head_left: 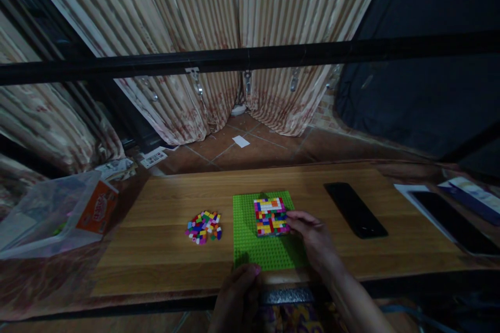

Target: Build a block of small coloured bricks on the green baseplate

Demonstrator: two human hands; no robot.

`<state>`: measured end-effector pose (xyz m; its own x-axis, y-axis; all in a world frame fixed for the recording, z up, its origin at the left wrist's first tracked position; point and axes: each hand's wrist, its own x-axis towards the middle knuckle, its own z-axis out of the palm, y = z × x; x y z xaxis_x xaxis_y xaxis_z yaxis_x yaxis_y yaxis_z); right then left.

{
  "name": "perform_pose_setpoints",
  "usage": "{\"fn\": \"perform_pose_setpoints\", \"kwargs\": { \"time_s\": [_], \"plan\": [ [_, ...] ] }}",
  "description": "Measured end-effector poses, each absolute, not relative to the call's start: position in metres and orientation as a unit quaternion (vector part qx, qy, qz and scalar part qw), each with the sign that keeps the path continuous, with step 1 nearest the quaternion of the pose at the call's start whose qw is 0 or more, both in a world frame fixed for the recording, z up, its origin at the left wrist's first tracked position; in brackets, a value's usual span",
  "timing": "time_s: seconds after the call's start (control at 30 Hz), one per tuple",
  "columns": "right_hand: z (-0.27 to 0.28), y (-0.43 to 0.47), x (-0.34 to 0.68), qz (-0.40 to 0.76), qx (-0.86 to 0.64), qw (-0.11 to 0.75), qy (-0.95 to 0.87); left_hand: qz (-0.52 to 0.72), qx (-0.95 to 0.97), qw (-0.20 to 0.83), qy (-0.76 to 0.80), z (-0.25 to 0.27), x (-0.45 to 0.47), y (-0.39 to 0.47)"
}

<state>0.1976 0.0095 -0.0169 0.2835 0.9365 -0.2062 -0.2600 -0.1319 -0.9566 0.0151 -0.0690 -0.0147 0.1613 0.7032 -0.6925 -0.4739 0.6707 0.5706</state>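
A block structure (270,217) of many-coloured toy bricks stands on a green baseplate (244,242). My right hand (312,237) reaches in from the right, thumb and forefinger pinched together at the structure's right edge; whether a loose brick is between them is hidden. At the baseplate's near edge, my left hand (242,286) is closed, with a small pink toy brick (257,269) showing at its fingertips. Left of the baseplate lies a loose pile of small coloured bricks (203,227).
A black phone (355,209) lies on the wooden board (156,250) at the right, with another dark flat device (457,221) beyond it. A clear plastic box (50,213) with an orange label sits at far left. A black bar (219,60) crosses before the curtains.
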Motion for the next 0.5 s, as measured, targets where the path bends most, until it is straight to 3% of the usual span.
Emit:
{"fn": "perform_pose_setpoints", "kwargs": {
  "time_s": [0.5],
  "plan": [
    [-0.0149,0.0129,0.1910,0.560,-0.525,0.598,-0.231,0.391,0.112,0.752,0.518,-0.0101,0.0149,-0.0712]
  ]
}}
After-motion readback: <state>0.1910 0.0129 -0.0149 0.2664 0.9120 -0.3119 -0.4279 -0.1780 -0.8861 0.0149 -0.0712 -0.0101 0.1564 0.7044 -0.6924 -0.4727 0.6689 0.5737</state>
